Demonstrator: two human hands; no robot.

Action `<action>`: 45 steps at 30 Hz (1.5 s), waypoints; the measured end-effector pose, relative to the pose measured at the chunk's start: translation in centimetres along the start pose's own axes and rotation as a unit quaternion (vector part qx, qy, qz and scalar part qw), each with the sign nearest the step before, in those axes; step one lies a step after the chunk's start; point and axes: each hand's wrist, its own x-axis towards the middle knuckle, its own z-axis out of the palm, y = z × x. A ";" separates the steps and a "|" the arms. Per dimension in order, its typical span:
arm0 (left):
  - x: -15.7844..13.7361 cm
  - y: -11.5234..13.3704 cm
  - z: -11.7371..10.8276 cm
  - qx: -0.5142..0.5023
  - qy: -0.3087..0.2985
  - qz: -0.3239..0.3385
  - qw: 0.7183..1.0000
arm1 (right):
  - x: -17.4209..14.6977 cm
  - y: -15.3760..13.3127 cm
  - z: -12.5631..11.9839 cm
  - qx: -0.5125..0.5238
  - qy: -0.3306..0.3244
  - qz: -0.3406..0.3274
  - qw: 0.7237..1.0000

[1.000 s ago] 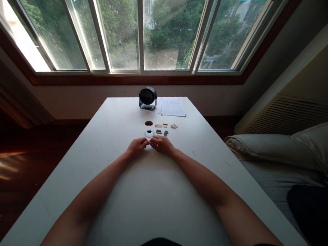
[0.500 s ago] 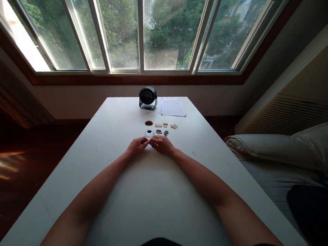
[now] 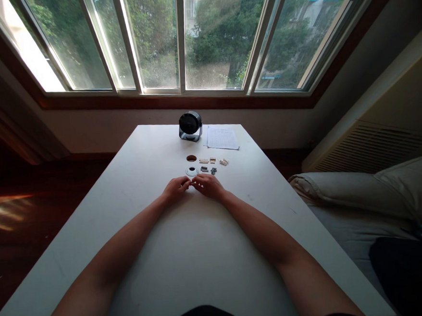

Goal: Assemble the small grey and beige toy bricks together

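My left hand point(image 3: 177, 187) and my right hand point(image 3: 207, 184) meet fingertip to fingertip low over the white table point(image 3: 196, 255). Both are closed in a pinch, and whatever lies between the fingers is too small to make out. Just beyond them lies a pale ring-shaped disc point(image 3: 188, 172) with a dark centre. To its right are small grey pieces point(image 3: 204, 169) and a little cluster of dark pieces point(image 3: 214, 171). Behind those sit rows of small cream pieces point(image 3: 204, 161), another short cream group point(image 3: 213, 160) and a loose cream pile point(image 3: 224, 162).
A round brown hole or disc point(image 3: 191, 158) shows in the tabletop behind the pale ring. Farther back stand a black fan-like device point(image 3: 190, 125) on a bracket and a printed paper sheet point(image 3: 222, 138). A couch-like seat with a cushion point(image 3: 343, 189) lies along the right side.
My fingers have shifted very slightly at the pinch. The arms and the pieces on the table stay where they were.
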 end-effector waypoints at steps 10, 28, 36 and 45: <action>0.0 -0.3 0.2 0.002 0.005 0.010 1.000 | 0.0 0.0 0.0 -0.005 0.001 0.000 1.000; 0.1 -0.1 0.1 0.003 0.002 0.000 1.000 | 0.0 0.0 0.1 -0.009 0.002 0.002 1.000; 0.0 -0.3 0.2 -0.005 0.002 0.008 1.000 | 0.0 0.1 0.1 0.024 0.005 0.000 1.000; 0.1 -0.3 0.2 -0.001 0.005 0.003 1.000 | 0.0 0.1 0.3 0.005 0.010 -0.002 1.000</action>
